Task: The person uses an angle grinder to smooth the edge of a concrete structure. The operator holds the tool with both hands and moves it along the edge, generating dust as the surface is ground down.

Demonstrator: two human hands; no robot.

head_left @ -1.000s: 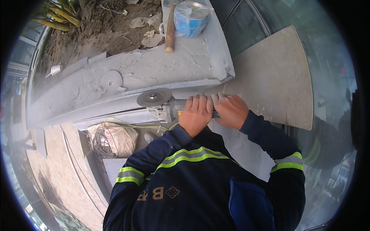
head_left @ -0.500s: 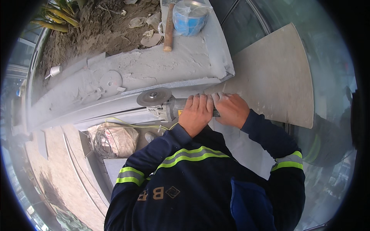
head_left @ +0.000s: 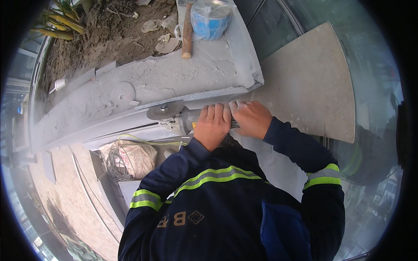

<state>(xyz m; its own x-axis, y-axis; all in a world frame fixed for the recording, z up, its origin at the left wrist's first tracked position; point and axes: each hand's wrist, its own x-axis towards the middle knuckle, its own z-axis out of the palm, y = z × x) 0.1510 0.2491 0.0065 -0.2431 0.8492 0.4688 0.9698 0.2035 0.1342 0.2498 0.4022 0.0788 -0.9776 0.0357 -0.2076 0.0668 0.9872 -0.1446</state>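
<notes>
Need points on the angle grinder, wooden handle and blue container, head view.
angle grinder (head_left: 186, 119), head view, on its grey housing
wooden handle (head_left: 187, 35), head view, midway along the shaft
blue container (head_left: 210, 24), head view, on its blue side wall

There are one left hand (head_left: 213, 125) and one right hand (head_left: 252, 119), two hands in all; one angle grinder (head_left: 188, 120); one mounted disc (head_left: 165, 112) and one loose disc (head_left: 122, 92), two discs in all; three reflective bands (head_left: 217, 175); one wooden-handled tool (head_left: 187, 37); one blue container (head_left: 211, 26); one white cup (head_left: 61, 84); one sack (head_left: 143, 157); one wire coil (head_left: 115, 164); one broad panel (head_left: 314, 89).
</notes>
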